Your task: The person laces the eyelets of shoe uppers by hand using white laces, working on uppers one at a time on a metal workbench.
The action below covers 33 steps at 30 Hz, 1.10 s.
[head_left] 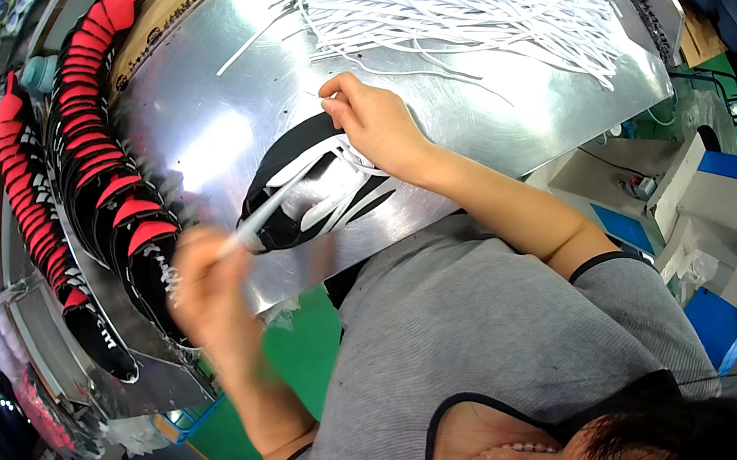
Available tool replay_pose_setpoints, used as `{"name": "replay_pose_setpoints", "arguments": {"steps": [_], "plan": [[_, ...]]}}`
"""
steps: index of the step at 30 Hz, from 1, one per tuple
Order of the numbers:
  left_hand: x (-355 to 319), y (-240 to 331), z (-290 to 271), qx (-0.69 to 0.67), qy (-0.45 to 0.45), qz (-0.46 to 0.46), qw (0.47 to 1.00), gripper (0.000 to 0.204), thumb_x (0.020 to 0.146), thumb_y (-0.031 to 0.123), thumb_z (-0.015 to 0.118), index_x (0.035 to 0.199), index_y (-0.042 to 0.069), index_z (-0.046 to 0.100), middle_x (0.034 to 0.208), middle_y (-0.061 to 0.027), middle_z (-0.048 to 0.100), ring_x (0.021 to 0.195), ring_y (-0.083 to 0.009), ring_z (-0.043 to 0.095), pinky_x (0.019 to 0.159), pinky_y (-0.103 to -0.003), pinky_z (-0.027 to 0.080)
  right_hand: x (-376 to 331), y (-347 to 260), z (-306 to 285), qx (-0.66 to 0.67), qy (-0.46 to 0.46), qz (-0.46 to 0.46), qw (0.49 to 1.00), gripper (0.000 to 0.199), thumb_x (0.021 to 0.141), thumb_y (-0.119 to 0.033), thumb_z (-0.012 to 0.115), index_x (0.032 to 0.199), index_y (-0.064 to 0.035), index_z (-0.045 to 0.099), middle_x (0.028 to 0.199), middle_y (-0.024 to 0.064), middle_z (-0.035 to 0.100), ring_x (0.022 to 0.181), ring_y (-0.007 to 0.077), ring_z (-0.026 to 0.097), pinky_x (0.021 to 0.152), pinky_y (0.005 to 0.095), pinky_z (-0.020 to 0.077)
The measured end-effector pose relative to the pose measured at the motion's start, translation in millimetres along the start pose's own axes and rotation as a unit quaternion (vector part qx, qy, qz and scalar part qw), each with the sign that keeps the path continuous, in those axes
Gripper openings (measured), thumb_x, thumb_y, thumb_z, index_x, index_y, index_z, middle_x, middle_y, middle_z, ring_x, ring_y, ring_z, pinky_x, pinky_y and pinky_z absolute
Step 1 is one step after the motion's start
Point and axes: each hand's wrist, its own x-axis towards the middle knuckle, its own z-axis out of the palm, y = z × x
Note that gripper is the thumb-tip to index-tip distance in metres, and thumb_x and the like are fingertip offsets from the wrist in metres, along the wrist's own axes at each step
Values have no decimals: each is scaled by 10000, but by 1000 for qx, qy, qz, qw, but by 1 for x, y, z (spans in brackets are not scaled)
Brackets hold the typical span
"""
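Note:
A black shoe upper (266,171) lies on the shiny metal tabletop in front of me, with white shoelace (338,198) strung loosely across its opening. From its left end a white lace stretches taut to my left hand (210,282), which is smeared by motion but closed round that lace. At the upper's far right edge, my right hand (378,125) is closed in a pinch. White lace runs under its palm, and a thin pale tip shows beside the fingertips; the pinched part itself is mostly hidden.
A large spread of loose white laces (457,3) covers the table's far side. Two long rows of black-and-red shoe uppers (99,130) stand nested at the left. A beige machine or cabinet (731,215) with blue parts sits at the right, beyond the metal table's edge (570,140).

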Motion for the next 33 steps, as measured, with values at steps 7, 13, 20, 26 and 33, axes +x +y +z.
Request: {"name": "replay_pose_setpoints", "arguments": {"steps": [7, 13, 20, 26, 33], "plan": [[-15, -58, 77, 324, -12, 151, 934, 137, 729, 59, 788, 810, 67, 678, 955, -50, 639, 974, -253, 572, 837, -377, 419, -17, -13, -30, 217, -51, 61, 973, 204, 967, -146, 582, 1128, -22, 606, 771, 67, 651, 667, 124, 580, 627, 272, 463], [-14, -74, 77, 302, -8, 143, 943, 210, 760, 64, 784, 906, 55, 632, 918, -77, 649, 820, -274, 601, 743, -364, 444, -67, -17, -47, 125, -136, -25, 983, 182, 973, -141, 577, 1111, -21, 576, 816, 114, 673, 703, 205, 652, 658, 314, 501], [-9, -71, 77, 347, -18, 132, 928, 229, 763, 121, 798, 911, 54, 636, 858, -81, 653, 737, -274, 607, 655, -357, 459, -85, -6, -48, 51, -187, -1, 981, 143, 977, -91, 585, 1082, 5, 567, 895, 116, 691, 825, 190, 693, 717, 301, 528], [-6, -72, 79, 332, -21, 137, 933, 212, 782, 140, 785, 927, 57, 655, 809, -80, 680, 662, -262, 628, 603, -354, 470, -81, -4, -45, 40, -181, -8, 983, 122, 976, -95, 578, 1040, 7, 562, 877, 128, 687, 800, 212, 699, 700, 308, 529], [-6, -73, 81, 283, -78, 169, 941, 167, 815, 78, 738, 963, 43, 667, 774, -92, 669, 637, -269, 614, 574, -364, 464, -71, -10, -31, 44, -166, 41, 984, 175, 965, -166, 578, 1032, -20, 507, 813, 160, 679, 757, 328, 687, 667, 410, 519]]}}
